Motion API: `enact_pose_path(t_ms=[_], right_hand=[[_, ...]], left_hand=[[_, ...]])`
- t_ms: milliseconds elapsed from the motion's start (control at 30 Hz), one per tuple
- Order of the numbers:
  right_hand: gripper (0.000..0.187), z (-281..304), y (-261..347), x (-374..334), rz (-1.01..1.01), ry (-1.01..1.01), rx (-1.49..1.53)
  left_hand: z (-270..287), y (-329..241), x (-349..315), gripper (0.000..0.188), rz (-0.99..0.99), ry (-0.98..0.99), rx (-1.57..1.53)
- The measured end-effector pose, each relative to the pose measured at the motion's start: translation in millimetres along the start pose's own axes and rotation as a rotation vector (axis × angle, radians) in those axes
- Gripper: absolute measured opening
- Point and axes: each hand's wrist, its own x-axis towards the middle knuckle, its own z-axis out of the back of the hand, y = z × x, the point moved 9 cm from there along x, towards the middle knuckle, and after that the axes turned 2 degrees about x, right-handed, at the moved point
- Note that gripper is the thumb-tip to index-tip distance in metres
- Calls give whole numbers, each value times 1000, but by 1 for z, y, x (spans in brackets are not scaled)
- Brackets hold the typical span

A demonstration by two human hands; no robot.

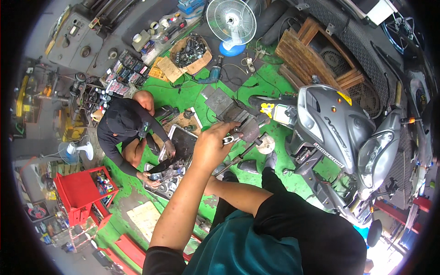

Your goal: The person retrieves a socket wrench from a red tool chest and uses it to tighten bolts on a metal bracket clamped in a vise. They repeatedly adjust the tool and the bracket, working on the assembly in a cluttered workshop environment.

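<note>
My left hand (217, 140) reaches up to a grey metal bench vise (250, 127). Its fingers are closed around a small silvery metal part (228, 140), whose exact kind I cannot make out, right beside the vise jaws. Below the vise, a dark metal rod (239, 158) slants from near my left forearm up to a pale round disc (266, 145). My right hand (211, 187) is mostly covered by my left forearm, close to the rod's lower end. Its fingers are hidden, so a grip on the rod cannot be confirmed.
At left, a crouching person (121, 119) handles metal parts over a tray (158, 195). A grey motorcycle (332, 128) stands at right. Beyond are a fan (231, 20), a drill (214, 73) and a box of parts (201, 65). A red tool cabinet (78, 190) stands lower left.
</note>
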Motion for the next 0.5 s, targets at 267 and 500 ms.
enact_pose_path(t_ms=[267, 500], right_hand=[[30, -18, -138, -13, -409, 171, -311], [28, -58, -251, -99, -647, 746, -655]], left_hand=[[-8, 7, 6, 28, 18, 51, 41], [-12, 1, 17, 29, -29, 101, 64]])
